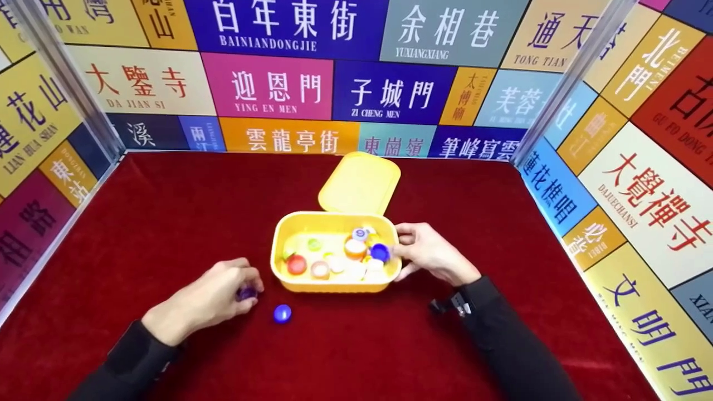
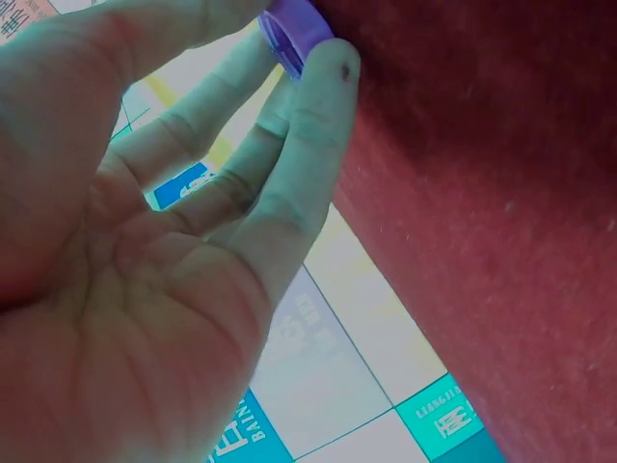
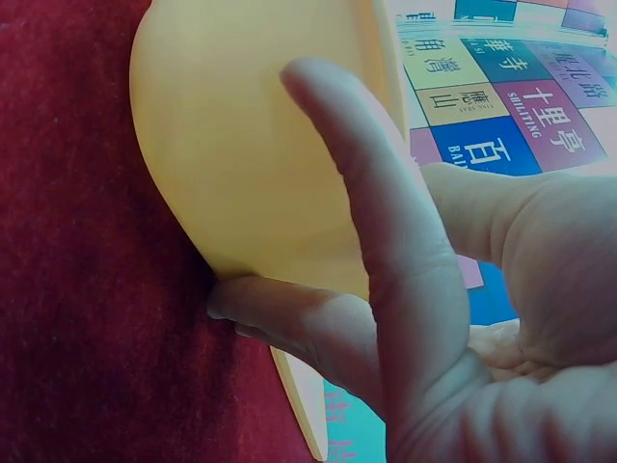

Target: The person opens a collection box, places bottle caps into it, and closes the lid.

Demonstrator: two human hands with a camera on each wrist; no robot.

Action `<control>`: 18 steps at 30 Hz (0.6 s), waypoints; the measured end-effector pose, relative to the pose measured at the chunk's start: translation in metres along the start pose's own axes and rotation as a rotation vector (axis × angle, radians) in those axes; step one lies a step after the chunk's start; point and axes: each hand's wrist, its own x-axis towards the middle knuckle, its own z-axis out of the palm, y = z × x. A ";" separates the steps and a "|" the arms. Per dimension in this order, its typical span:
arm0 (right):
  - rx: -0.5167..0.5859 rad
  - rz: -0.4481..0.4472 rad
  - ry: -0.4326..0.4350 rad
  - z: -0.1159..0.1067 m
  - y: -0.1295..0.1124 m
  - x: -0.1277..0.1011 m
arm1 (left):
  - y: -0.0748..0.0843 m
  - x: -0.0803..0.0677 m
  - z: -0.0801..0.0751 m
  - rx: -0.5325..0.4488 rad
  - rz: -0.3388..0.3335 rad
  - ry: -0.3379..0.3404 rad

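My left hand (image 1: 214,295) pinches a purple bottle cap (image 2: 297,37) between thumb and fingertips, low over the red cloth left of the yellow plastic box (image 1: 334,287). The cap's hollow side shows in the left wrist view. A blue cap (image 1: 282,313) lies on the cloth just right of that hand. My right hand (image 1: 431,250) is at the box's right end, thumb and fingers spread along the outside of its wall. Inside the box are several caps, among them a red cap (image 1: 296,264), a green cap (image 1: 315,244) and a dark blue cap (image 1: 380,252).
A yellow lid (image 1: 362,181) lies on the cloth behind the box, close to its back rim. Red cloth (image 1: 184,211) covers the table. Printed panels (image 1: 267,86) with coloured lettering stand along the back and both sides.
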 end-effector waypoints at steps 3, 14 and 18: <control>0.004 0.000 0.000 0.000 0.000 0.000 | 0.000 0.003 -0.005 0.052 -0.006 0.039; 0.017 -0.015 -0.006 0.001 0.000 0.001 | 0.008 0.027 -0.037 0.165 -0.036 0.259; 0.016 -0.010 -0.007 0.000 0.001 -0.001 | 0.015 0.045 -0.037 0.166 0.019 0.289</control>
